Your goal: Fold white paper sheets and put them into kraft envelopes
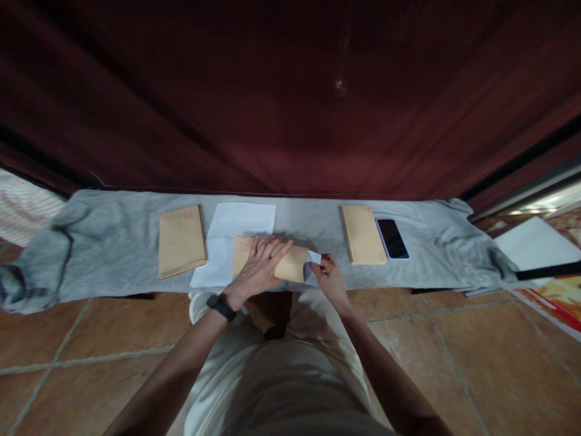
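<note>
Envelope (293, 263) lies on the grey cloth-covered bench (313, 212), right in front of the person, long side roughly left-right, red print near its left end. Left hand (259, 267) is laid over it, palm down, fingers slightly apart, pressing rather than gripping. Right hand (330, 278) is at the right end, thumb and fingers clamped on a white paper (312, 257) that sticks partway out of the envelope. Can't tell how much paper is inside

White sheets (242, 221) sit behind and left of the envelope, partly under it. Brown stack (181, 242) is further left, just beside the sheets. Second brown stack (363, 235) is to the right, apart from the right hand, with a phone (393, 238) next to it, screen up and dark. Black wristband (221, 307) on the left wrist. Dark red curtain (281, 133) behind the bench, tiled floor (417, 351) below
</note>
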Demonstrator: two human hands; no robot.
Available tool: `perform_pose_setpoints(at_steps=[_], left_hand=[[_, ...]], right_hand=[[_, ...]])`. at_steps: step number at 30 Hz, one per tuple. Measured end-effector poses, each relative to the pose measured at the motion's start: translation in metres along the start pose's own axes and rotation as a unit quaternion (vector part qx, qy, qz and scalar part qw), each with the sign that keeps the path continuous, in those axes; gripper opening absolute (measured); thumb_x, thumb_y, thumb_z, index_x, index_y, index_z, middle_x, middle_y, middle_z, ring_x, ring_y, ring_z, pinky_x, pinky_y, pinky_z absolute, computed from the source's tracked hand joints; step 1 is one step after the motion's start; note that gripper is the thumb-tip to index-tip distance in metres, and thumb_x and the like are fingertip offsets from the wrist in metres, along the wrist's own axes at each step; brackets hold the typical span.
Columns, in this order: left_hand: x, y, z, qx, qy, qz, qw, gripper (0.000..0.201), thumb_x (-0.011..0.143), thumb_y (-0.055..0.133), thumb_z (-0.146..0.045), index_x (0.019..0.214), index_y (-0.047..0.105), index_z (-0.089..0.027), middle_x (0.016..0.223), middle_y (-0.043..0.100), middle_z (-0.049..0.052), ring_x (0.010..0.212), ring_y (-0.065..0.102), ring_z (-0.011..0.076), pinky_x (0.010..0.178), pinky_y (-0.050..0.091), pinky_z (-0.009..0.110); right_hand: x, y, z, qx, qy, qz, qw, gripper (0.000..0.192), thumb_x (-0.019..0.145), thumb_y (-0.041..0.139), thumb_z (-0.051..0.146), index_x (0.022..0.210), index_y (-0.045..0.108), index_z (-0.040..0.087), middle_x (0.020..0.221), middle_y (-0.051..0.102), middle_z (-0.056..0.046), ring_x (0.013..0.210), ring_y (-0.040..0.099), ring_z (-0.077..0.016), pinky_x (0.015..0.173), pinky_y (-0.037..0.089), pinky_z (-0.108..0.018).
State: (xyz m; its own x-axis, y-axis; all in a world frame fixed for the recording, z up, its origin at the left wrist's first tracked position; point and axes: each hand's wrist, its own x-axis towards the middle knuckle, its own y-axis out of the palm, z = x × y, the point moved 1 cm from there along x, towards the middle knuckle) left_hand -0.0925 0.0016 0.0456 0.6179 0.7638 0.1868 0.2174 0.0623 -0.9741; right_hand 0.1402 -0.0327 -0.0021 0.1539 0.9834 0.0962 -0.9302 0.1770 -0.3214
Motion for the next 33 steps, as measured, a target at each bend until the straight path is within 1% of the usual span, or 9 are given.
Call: perform_pose_setpoints(at_steps=[3,8,12,16,20,24,27,30,33], left_hand=[[0.0,-0.002,-0.006,0.005,0.001,-0.002,1.0,0.104,0.074,0.078,-0.032,0.161,0.022,-0.02,0.15,0.044,0.019,0.146,0.033,0.0385,0.123,0.013,0.064],[0.004,-0.007,-0.019,0.006,0.018,0.003,1.0,0.102,0.076,0.076,-0.026,0.162,0.02,-0.024,0.149,0.046,0.017,0.146,0.035,0.0367,0.124,0.01,0.063],[0.011,-0.009,-0.031,0.007,0.032,0.021,0.999,0.1,0.077,0.073,-0.021,0.162,0.022,-0.027,0.149,0.047,0.015,0.146,0.035,0.0365,0.124,0.007,0.062],[0.02,-0.009,-0.043,0.016,0.038,0.033,0.999,0.099,0.079,0.072,-0.02,0.162,0.019,-0.032,0.152,0.046,0.012,0.149,0.031,0.0358,0.124,0.006,0.063],[0.024,-0.009,-0.045,-0.023,0.049,0.029,0.998,0.1,0.078,0.079,-0.037,0.161,0.023,-0.031,0.162,0.036,0.013,0.154,0.021,0.0369,0.124,0.003,0.063],[0.02,-0.01,-0.02,-0.133,-0.069,-0.05,0.988,0.096,0.084,0.068,-0.06,0.161,0.022,-0.025,0.167,0.022,0.018,0.155,0.017,0.0373,0.123,0.008,0.063],[0.013,-0.008,0.011,-0.245,-0.246,-0.154,0.925,0.083,0.09,0.059,-0.061,0.157,0.033,-0.02,0.161,0.036,0.02,0.15,0.03,0.0362,0.12,0.024,0.058],[0.006,0.0,0.03,-0.436,-0.371,-0.158,0.805,0.078,0.082,0.065,-0.064,0.142,0.056,-0.014,0.124,0.07,0.016,0.119,0.063,0.0325,0.102,0.048,0.046],[0.0,0.01,0.031,-0.58,-0.415,-0.154,0.683,0.066,0.064,0.082,-0.059,0.112,0.073,-0.015,0.09,0.076,0.007,0.091,0.07,0.0265,0.083,0.056,0.036]], right_hand=[[0.0,0.001,-0.004,0.012,-0.009,-0.015,1.0,0.022,0.085,0.063,0.04,0.087,0.078,0.024,0.116,0.069,-0.009,0.111,0.063,-0.0252,0.1,0.05,-0.041],[-0.004,0.005,-0.013,0.083,0.025,0.038,0.996,0.031,0.09,0.055,0.047,0.096,0.077,0.025,0.127,0.067,-0.007,0.117,0.063,-0.0241,0.105,0.049,-0.042],[-0.005,0.007,-0.015,0.136,0.04,0.067,0.988,0.028,0.086,0.058,0.045,0.089,0.075,0.024,0.119,0.069,-0.007,0.119,0.062,-0.0235,0.104,0.049,-0.04],[-0.004,0.004,-0.018,0.177,0.104,0.08,0.976,0.03,0.08,0.062,0.047,0.09,0.074,0.022,0.105,0.073,-0.006,0.101,0.068,-0.0234,0.092,0.055,-0.038],[-0.005,-0.007,-0.021,0.179,0.145,0.076,0.97,0.04,0.078,0.063,0.055,0.099,0.073,0.022,0.095,0.076,-0.005,0.095,0.07,-0.0243,0.088,0.057,-0.039],[-0.005,-0.025,-0.018,0.186,0.16,0.062,0.967,0.04,0.077,0.066,0.057,0.097,0.072,0.023,0.091,0.077,-0.005,0.092,0.071,-0.0251,0.083,0.058,-0.038],[-0.005,-0.036,-0.013,0.184,0.175,0.055,0.966,0.04,0.075,0.067,0.057,0.092,0.072,0.022,0.084,0.076,-0.005,0.089,0.071,-0.0261,0.077,0.059,-0.037],[-0.006,-0.038,-0.01,0.194,0.176,0.056,0.964,0.037,0.076,0.067,0.055,0.089,0.072,0.021,0.08,0.075,-0.005,0.086,0.072,-0.0257,0.076,0.059,-0.037],[-0.005,-0.033,-0.009,0.187,0.17,0.056,0.966,0.033,0.078,0.065,0.052,0.088,0.073,0.022,0.08,0.075,-0.003,0.084,0.072,-0.0234,0.079,0.059,-0.037]])
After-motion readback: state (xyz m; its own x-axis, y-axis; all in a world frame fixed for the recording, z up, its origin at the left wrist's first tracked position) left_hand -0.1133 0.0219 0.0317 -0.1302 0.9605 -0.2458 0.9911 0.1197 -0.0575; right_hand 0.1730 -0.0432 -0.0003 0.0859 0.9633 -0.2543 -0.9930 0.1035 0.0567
